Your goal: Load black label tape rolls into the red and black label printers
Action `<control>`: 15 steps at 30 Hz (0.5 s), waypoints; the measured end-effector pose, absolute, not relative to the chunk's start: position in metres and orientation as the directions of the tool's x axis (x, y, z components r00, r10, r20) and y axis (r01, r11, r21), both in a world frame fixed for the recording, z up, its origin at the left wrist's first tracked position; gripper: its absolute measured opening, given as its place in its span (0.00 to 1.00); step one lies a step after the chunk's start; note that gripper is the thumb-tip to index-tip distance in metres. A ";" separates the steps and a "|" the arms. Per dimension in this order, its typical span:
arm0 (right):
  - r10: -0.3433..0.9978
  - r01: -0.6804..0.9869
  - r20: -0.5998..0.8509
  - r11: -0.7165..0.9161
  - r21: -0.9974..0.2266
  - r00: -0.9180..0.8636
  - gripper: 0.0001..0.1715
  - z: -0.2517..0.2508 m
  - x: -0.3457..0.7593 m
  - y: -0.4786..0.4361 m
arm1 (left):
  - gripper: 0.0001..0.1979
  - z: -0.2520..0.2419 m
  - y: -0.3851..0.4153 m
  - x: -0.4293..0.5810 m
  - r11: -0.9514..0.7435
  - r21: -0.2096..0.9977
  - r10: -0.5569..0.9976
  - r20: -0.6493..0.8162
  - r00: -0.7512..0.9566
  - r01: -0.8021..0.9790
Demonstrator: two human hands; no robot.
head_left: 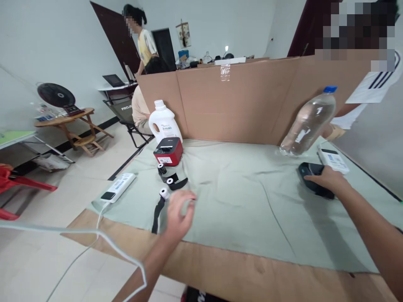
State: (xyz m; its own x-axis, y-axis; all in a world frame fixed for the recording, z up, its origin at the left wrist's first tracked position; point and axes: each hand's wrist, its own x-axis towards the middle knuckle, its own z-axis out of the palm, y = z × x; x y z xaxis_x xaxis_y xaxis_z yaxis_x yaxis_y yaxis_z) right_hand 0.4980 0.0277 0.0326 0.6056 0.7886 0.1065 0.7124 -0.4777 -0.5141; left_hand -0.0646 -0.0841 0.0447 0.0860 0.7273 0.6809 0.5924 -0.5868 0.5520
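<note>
My left hand [178,214] hovers over the grey-green cloth [239,197], fingers curled and slightly blurred, right beside a small white roll with a black strip [161,200]. Nothing shows in that hand. Two more rolls on a black strip [170,178] lie just beyond it. My right hand [325,179] rests on a black handheld device [310,176] at the right, fingers wrapped over its near end. A red and black label printer [168,151] sits further back on the left.
A clear plastic bottle with a blue cap [310,121] leans at the right rear, a white jug [163,121] at the left rear. A white device [333,158], a power strip [119,186], a cardboard wall [252,100]. Other people stand behind.
</note>
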 end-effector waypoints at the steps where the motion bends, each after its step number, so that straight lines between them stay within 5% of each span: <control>1: 0.771 0.691 0.041 -0.545 -0.475 0.636 0.58 0.037 0.489 0.025 | 0.11 0.043 -0.080 -0.045 -0.605 0.526 0.757 0.612 0.227 0.598; 3: 0.716 0.658 -0.043 -0.662 -0.358 0.697 0.57 0.051 0.458 0.019 | 0.14 0.038 -0.065 -0.010 -0.607 0.482 0.794 0.410 0.450 0.632; 8: 0.872 0.816 0.013 -0.453 -0.359 0.489 0.54 0.081 0.338 0.009 | 0.31 0.008 -0.040 0.033 -0.598 0.283 0.785 0.018 0.619 0.750; 15: 0.951 0.880 0.006 -0.282 -0.383 0.308 0.55 0.072 0.203 0.024 | 0.34 -0.011 -0.071 0.032 -0.627 0.300 0.763 0.051 0.644 0.719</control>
